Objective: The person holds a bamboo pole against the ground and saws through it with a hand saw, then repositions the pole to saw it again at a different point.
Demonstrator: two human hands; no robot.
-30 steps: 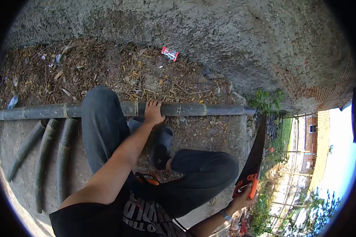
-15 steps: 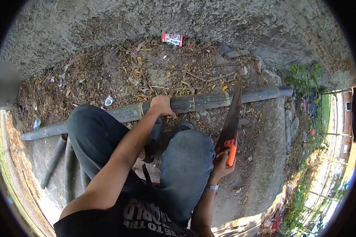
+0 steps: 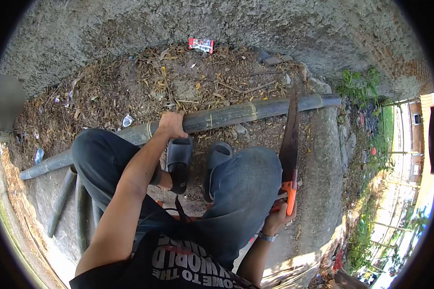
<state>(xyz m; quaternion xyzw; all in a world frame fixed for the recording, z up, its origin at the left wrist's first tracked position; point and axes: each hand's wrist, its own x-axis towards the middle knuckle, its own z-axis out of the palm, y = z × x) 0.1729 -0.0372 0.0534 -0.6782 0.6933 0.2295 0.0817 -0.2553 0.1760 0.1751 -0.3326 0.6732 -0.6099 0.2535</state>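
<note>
A long grey-green bamboo pole (image 3: 231,115) lies slanted across the ground in front of my knees. My left hand (image 3: 172,125) grips it near its middle, the fingers wrapped over the far side. On the right, my right hand (image 3: 279,216) is closed on the orange handle of a hand saw (image 3: 289,144). The dark blade points away from me and its upper part crosses the pole toward the right end; whether the teeth touch the bamboo cannot be made out.
More bamboo poles (image 3: 81,207) lie at the left beside my knee. A rough wall (image 3: 144,29) runs along the far side. Dry leaves, a red wrapper (image 3: 201,45) and stones are on the ground. Green plants (image 3: 359,86) grow at the right.
The saw and my right hand have shifted slightly right and down relative to my body. My knees are farther apart, with both sandals now showing. The whole view has shifted a little.
</note>
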